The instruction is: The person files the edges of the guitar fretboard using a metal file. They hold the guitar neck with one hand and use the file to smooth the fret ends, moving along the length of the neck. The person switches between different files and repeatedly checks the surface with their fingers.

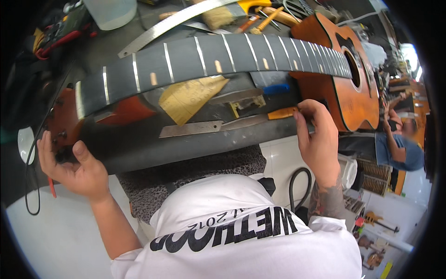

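An acoustic guitar lies face up across the bench, its orange-brown body (pixel 309 88) at the right and its dark fretboard (pixel 181 56) running left. My left hand (pixel 76 172) is open beside the headstock (pixel 62 118), palm up with fingers spread, holding nothing. At the other end, my right hand (pixel 320 135) pinches the handle end of a flat-bladed tool with an orange handle (pixel 280 113). That blade rests on the bench, its tip against a short steel strip (pixel 190 129) with a hole. Behind it are yellow sandpaper (pixel 190 97) and a blue-handled tool (pixel 276 89).
Along the back of the bench (pixel 139 156) lie a long steel ruler (pixel 172 25), a brush (pixel 218 17) and several wooden-handled tools. A translucent tub (pixel 111 11) stands at the back left. Another person (pixel 395 149) works at the far right.
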Tool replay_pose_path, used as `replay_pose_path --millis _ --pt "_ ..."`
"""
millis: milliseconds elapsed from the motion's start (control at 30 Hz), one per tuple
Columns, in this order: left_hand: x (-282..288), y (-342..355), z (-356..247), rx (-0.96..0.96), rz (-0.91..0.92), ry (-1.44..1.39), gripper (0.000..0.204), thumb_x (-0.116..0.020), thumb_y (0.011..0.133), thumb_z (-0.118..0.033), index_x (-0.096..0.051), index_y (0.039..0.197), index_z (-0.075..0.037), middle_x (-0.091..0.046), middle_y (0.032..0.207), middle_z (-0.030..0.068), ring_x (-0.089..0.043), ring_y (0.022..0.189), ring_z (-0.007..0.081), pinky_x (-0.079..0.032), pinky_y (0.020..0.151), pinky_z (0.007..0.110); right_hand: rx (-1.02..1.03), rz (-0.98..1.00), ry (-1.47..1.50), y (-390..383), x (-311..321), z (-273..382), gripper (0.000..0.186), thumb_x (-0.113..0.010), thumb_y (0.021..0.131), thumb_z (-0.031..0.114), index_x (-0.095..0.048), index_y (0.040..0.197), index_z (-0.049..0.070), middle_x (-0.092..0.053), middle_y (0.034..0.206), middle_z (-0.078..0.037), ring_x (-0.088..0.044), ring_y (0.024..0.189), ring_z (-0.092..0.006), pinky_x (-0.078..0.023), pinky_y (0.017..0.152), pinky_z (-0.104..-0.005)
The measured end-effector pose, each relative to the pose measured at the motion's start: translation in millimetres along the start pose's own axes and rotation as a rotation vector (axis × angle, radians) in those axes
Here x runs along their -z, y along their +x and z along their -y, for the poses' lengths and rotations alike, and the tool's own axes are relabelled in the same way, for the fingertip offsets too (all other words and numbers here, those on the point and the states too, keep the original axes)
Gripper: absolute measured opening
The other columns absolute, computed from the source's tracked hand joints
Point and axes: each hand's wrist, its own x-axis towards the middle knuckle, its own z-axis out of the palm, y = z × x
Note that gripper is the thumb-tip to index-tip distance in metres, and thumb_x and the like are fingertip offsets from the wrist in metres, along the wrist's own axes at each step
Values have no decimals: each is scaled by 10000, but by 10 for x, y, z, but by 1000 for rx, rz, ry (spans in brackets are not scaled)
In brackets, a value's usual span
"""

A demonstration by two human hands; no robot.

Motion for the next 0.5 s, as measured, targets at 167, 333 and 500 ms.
replay_pose_path --millis 167,333,500 --pt "55 30 21 -74 -13 117 442 -711 966 -247 -569 1290 19 -557 1295 136 -503 1252 318 -390 1093 440 85 40 69 -122 -159 114 366 -743 851 -24 -643 1201 10 -659 1074 -159 -640 953 -340 -519 838 -397" --pt "215 -104 -6 -78 -30 69 423 -822 836 -252 -647 1196 -115 -594 1218 83 -516 1205 343 -400 1034 444 60 -25 -50 -357 -231 30 136 -694 941 19 -634 822 -8 -590 723 -120 -546 646 -277 -445 626 -373" --pt "651 -86 84 142 92 357 304 -762 893 -142 -679 1161 -24 -633 1183 147 -570 1144 337 -449 1026 445 82 -186 147 -276 -401 165 399 -672 914 -60 -596 1304 -32 -641 1021 -163 -620 913 -287 -494 840 -390"
